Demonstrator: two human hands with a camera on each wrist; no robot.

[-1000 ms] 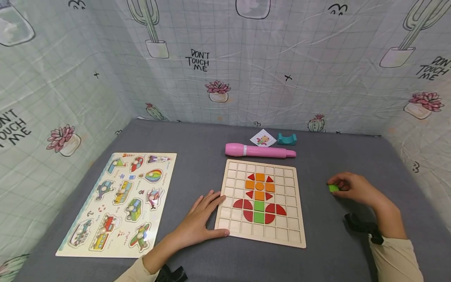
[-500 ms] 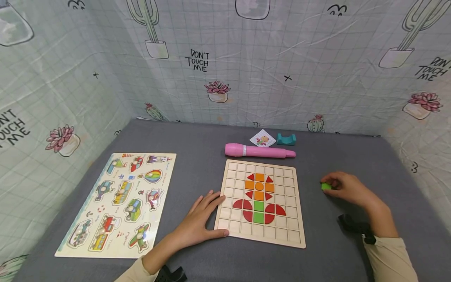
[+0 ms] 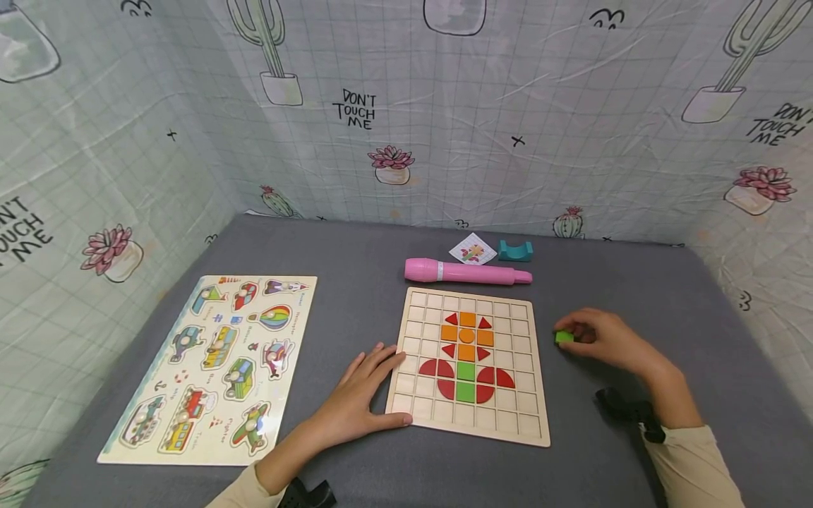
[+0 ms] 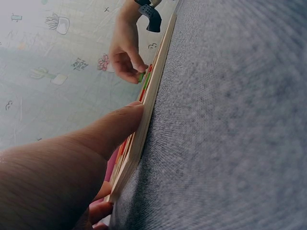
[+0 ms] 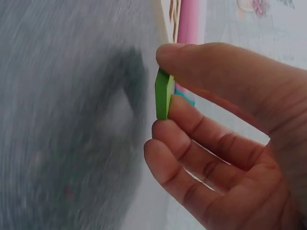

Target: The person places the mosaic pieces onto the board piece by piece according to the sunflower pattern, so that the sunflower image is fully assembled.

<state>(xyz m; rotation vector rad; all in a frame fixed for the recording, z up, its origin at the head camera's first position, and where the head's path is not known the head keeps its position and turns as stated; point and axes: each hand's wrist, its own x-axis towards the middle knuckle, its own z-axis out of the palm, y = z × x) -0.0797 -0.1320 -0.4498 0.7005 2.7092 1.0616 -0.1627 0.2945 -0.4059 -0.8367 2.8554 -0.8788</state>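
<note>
My right hand [image 3: 606,341] pinches a small green square block [image 3: 564,337] between thumb and fingers, just right of the wooden grid board [image 3: 524,423]. The right wrist view shows the green block [image 5: 163,93] held on edge at the fingertips, off the table. My left hand [image 3: 358,395] rests on the board's left edge, thumb at its lower corner and fingers spread along the side. On the board lie orange squares [image 3: 467,319] around an orange circle [image 3: 466,336], small red triangles [image 3: 485,322], two green squares [image 3: 466,381] and red quarter-round pieces [image 3: 429,367].
Behind the board lies a pink marker-shaped tube [image 3: 470,272], with a small patterned card [image 3: 473,250] and a teal curved stand [image 3: 515,251] beyond it. A vehicle picture puzzle board [image 3: 209,370] lies at left. Patterned cloth walls [image 3: 444,141] enclose the grey table [image 3: 603,275].
My right hand has moved left with the green block, nearing the board's right edge. The left hand and the board stay where they were.
</note>
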